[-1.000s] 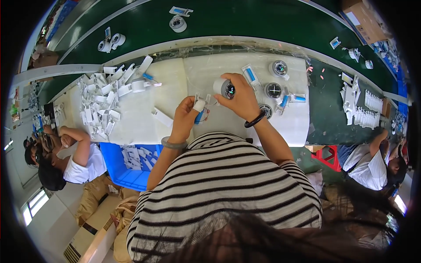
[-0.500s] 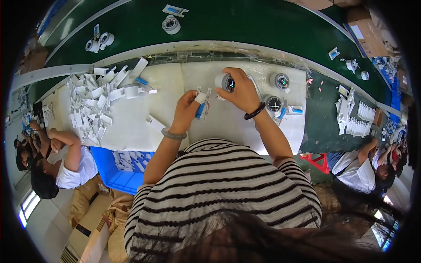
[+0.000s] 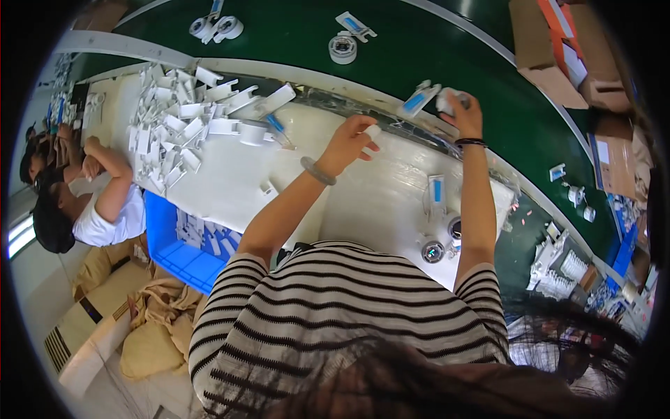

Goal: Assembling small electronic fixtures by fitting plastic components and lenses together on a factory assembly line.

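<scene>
My right hand (image 3: pixel 466 119) reaches out over the green surface beyond the table, fingers wrapped round a white round device (image 3: pixel 445 103). Just left of it lies a flat white bracket with a blue strip (image 3: pixel 417 101). My left hand (image 3: pixel 349 145) hovers over the far part of the white tabletop (image 3: pixel 363 188), fingers apart. A small white covering (image 3: pixel 373 130) shows at its thumb. Beside my right forearm, another bracket with a blue strip (image 3: pixel 436 190) rests on the tabletop. Nearer to me are round devices with dark faces (image 3: pixel 433 251), one partly hidden by the forearm.
A heap of white plastic parts (image 3: pixel 171 119) covers the table's left side. A blue crate (image 3: pixel 185 262) stands below it, near another person (image 3: pixel 105 199). More round devices (image 3: pixel 343 49) sit on the green surface (image 3: pixel 293 42). Cardboard boxes (image 3: pixel 551 63) stand at the far right.
My right hand has carried the round device forward beyond the table. My left hand has let go of the bracket, and one now lies on the green surface. The view has turned.
</scene>
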`<state>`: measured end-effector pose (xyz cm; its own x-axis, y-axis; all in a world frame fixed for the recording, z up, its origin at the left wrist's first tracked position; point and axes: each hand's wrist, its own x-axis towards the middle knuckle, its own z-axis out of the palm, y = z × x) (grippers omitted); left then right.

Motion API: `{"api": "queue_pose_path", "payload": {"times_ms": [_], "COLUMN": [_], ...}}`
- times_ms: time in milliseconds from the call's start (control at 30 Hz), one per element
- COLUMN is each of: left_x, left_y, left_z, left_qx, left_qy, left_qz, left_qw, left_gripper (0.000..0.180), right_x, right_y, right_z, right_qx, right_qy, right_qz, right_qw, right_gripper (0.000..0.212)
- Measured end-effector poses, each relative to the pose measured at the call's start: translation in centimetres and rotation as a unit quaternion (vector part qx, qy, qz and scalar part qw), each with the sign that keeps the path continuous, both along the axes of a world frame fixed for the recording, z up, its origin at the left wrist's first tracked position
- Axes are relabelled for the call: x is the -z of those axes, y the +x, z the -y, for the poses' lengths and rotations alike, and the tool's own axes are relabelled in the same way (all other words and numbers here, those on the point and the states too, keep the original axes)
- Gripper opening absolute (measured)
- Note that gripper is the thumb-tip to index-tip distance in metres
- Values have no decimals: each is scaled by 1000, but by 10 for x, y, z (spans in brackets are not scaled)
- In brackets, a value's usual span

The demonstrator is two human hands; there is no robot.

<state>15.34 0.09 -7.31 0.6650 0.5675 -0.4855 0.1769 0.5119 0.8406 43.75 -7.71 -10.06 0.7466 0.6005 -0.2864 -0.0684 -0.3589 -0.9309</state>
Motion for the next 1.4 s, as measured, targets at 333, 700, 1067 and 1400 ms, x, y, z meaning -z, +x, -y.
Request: {"api": "queue_pose_path", "payload": {"times_ms": [333, 700, 1067, 1400], "left_x": [24, -1, 0, -10], "left_y": [-152, -172, -164, -59], "left_z": [-30, -70, -42, 59], "left_qx": [-200, 40, 58, 191], "left_qy": [627, 520, 569, 677], "left_qz": [-301, -396, -452, -153], "left_qw": [690, 756, 685, 694], "left_gripper": [60, 82, 74, 59], "right_x": [20, 0, -23, -32], "right_y": [-21, -126, -205, -160], "right_z": [33, 73, 143, 211], "right_qx": [-14, -280, -389, -82], "right_qy": [-18, 27, -81, -47], "right_qz": [233, 94, 200, 348], "right_qw": [972, 955, 896, 933], "right_gripper": [53, 39, 31, 18]}}
